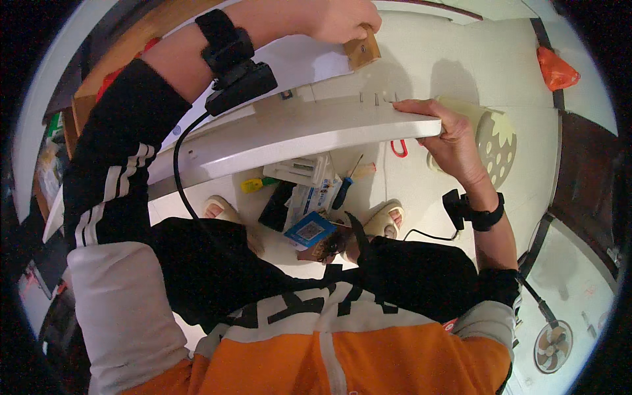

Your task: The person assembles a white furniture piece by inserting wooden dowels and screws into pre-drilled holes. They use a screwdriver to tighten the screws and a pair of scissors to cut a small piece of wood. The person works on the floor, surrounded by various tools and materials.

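Note:
A long white board (289, 135) with a rounded edge stretches across in front of me. Its right end is gripped by my right hand (454, 135), thumb and fingers on opposite faces. Several thin metal pins or screws (377, 99) stick up from the board near that end. Farther off, my left hand (345, 20) is closed over the end of a wooden piece (363, 52), which has a small metal fitting in it. A white panel (296, 60) adjoins this wood; the left forearm passes above it and hides part of it.
On the floor lie a yellow-green screwdriver (258, 184), a blue-handled screwdriver (342, 192), a blue card (309, 230) and a red-handled tool (399, 149). Right of the board stands a dotted stool (498, 148). An orange bag (558, 68) and a fan (553, 346) are farther right.

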The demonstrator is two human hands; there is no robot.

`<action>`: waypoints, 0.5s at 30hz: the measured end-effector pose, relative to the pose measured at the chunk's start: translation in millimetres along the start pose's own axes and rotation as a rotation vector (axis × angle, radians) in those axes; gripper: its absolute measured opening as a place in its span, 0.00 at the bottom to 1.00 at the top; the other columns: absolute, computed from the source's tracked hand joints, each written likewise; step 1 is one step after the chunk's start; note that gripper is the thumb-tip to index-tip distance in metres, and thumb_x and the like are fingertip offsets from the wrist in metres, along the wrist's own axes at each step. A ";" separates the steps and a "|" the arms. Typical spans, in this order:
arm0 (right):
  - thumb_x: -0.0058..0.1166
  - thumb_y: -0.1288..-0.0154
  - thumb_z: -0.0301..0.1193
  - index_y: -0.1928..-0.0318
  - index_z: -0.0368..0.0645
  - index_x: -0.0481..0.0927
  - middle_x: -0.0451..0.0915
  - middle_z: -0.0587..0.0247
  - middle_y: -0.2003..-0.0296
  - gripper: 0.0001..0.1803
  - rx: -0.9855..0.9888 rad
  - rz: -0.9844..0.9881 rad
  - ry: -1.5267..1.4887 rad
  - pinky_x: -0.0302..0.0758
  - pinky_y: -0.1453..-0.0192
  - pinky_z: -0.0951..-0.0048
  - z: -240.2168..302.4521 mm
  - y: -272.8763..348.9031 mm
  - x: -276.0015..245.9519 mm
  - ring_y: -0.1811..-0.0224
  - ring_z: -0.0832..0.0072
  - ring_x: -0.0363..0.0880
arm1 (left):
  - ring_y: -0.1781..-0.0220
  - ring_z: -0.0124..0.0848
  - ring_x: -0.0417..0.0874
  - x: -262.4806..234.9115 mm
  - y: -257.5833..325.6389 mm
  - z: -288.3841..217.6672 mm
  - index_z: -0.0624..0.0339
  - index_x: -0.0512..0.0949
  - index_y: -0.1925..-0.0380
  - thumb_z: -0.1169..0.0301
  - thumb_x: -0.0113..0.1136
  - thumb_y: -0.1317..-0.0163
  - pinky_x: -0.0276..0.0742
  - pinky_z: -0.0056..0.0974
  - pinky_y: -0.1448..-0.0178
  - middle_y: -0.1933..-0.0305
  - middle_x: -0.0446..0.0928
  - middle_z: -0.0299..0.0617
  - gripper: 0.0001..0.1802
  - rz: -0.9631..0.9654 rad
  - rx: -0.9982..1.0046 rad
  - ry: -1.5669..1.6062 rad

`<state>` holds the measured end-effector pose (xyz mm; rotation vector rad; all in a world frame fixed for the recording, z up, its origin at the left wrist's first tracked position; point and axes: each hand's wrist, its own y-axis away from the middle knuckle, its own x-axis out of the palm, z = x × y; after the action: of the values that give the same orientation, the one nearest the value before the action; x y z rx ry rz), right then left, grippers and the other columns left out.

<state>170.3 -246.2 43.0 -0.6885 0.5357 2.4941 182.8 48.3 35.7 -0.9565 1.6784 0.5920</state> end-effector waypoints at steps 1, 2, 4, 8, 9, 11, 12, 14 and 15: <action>0.58 0.43 0.18 0.48 0.44 0.79 0.84 0.61 0.57 0.20 -0.013 -0.016 -0.001 0.79 0.51 0.73 4.0 -3.8 -1.4 0.56 0.74 0.83 | 0.47 0.43 0.78 -1.4 1.1 -1.2 0.56 0.82 0.61 0.65 0.53 0.42 0.71 0.46 0.42 0.57 0.81 0.44 0.13 0.018 -0.008 0.002; 0.57 0.43 0.17 0.49 0.45 0.79 0.84 0.61 0.57 0.20 -0.026 -0.030 -0.004 0.79 0.51 0.73 7.1 -7.7 -2.9 0.56 0.75 0.83 | 0.47 0.43 0.78 -2.1 2.0 -2.0 0.56 0.82 0.61 0.66 0.53 0.42 0.71 0.46 0.42 0.57 0.81 0.44 0.13 0.036 -0.019 0.004; 0.56 0.43 0.17 0.49 0.44 0.80 0.84 0.61 0.56 0.20 -0.039 -0.035 0.029 0.79 0.50 0.73 12.5 -14.9 -6.4 0.55 0.75 0.83 | 0.47 0.44 0.78 -2.3 1.8 -2.8 0.55 0.82 0.61 0.66 0.53 0.42 0.71 0.46 0.42 0.57 0.81 0.45 0.13 0.073 -0.043 0.009; 0.55 0.44 0.16 0.50 0.44 0.80 0.84 0.62 0.56 0.20 -0.075 -0.047 0.118 0.78 0.48 0.73 20.7 -23.1 -12.2 0.55 0.75 0.83 | 0.58 0.40 0.82 8.1 -7.6 -2.5 0.55 0.82 0.62 0.70 0.55 0.47 0.76 0.44 0.56 0.64 0.82 0.43 0.13 0.112 -0.069 -0.035; 0.55 0.44 0.16 0.50 0.44 0.80 0.84 0.63 0.56 0.20 -0.074 -0.044 0.112 0.78 0.48 0.73 22.0 -24.3 -12.3 0.55 0.75 0.83 | 0.61 0.38 0.83 11.1 -10.4 -0.9 0.54 0.82 0.61 0.71 0.54 0.47 0.77 0.43 0.61 0.66 0.82 0.42 0.13 0.139 -0.078 -0.073; 0.55 0.45 0.15 0.51 0.43 0.80 0.84 0.63 0.56 0.20 -0.045 -0.046 0.112 0.78 0.47 0.73 25.0 -26.3 -11.3 0.54 0.75 0.83 | 0.59 0.42 0.83 16.3 -9.8 2.9 0.52 0.82 0.61 0.74 0.54 0.50 0.77 0.46 0.60 0.65 0.83 0.42 0.15 0.129 -0.103 -0.050; 0.55 0.46 0.14 0.51 0.42 0.81 0.84 0.62 0.55 0.21 -0.055 -0.054 0.114 0.78 0.47 0.73 26.0 -27.5 -12.9 0.53 0.74 0.83 | 0.59 0.45 0.83 19.0 -9.6 3.8 0.51 0.82 0.62 0.75 0.53 0.51 0.77 0.47 0.59 0.64 0.83 0.43 0.16 0.125 -0.113 -0.036; 0.55 0.47 0.14 0.52 0.42 0.81 0.84 0.63 0.54 0.20 -0.030 -0.045 0.117 0.77 0.46 0.74 27.3 -30.1 -15.5 0.52 0.75 0.82 | 0.59 0.43 0.83 23.1 -6.1 5.2 0.51 0.82 0.63 0.75 0.53 0.52 0.77 0.47 0.59 0.65 0.83 0.42 0.15 0.030 -0.078 -0.065; 0.56 0.47 0.14 0.52 0.42 0.81 0.84 0.63 0.54 0.20 -0.023 -0.040 0.107 0.77 0.46 0.74 27.6 -31.1 -16.5 0.52 0.75 0.82 | 0.60 0.43 0.83 24.4 -4.1 6.0 0.52 0.82 0.64 0.75 0.53 0.52 0.77 0.47 0.59 0.65 0.83 0.42 0.15 -0.014 -0.059 -0.080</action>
<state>189.8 -213.7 66.9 -0.8372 0.5272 2.4402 186.7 43.3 11.1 -0.9730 1.5903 0.6650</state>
